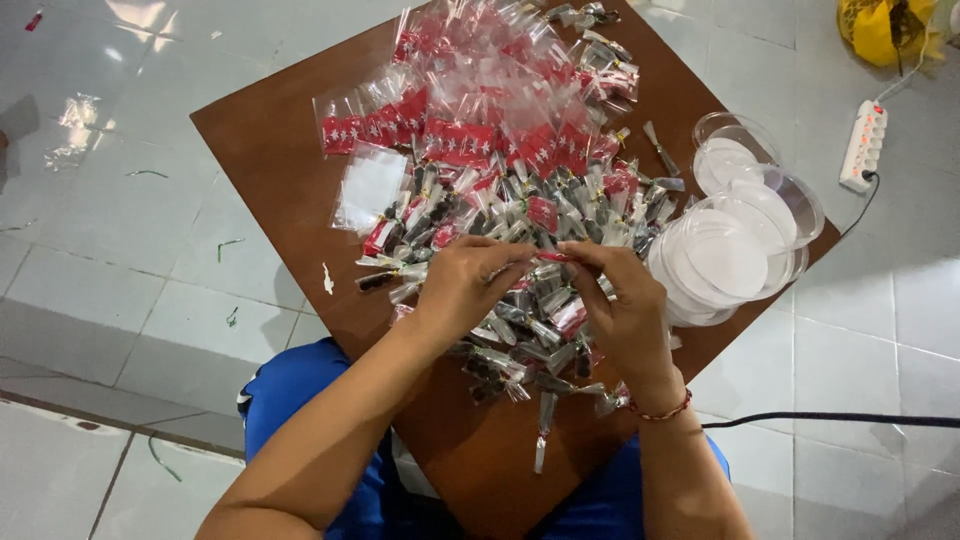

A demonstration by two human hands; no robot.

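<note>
Left hand (468,285) and right hand (622,305) fingers pinching one small red-ended packet (553,257) over the heap of packets (520,250) — loose grip, and likely dropped, lost mid-table (270,150).

Bare desk (270,160) open left of the fingers (520,262). Blocked ahead by heaped wrapped sweets (500,215), and right by stacked clear lids (735,255).
</note>
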